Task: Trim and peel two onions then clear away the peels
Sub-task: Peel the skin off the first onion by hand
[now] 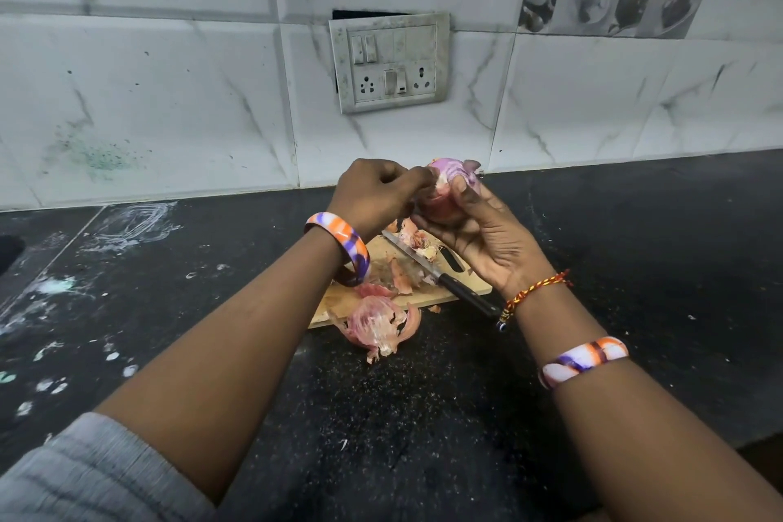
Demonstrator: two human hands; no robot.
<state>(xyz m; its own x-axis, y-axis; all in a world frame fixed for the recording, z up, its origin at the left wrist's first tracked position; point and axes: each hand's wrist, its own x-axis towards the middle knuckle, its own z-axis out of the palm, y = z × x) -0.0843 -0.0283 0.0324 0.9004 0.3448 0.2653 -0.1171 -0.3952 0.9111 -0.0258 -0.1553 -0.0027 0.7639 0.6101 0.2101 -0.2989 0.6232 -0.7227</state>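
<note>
Black countertop (423,415), wooden cutting board (339,301) with knife (428,263) and peels (377,324) below my hands. Right hand (487,237) cups red onion (451,193) in midair above board; left hand (373,193) fingers pinch skin at its left side, pull goes leftward.

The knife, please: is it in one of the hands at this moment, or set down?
Set down. The knife lies flat across the cutting board among peels, while both hands are on the onion above it.
</note>
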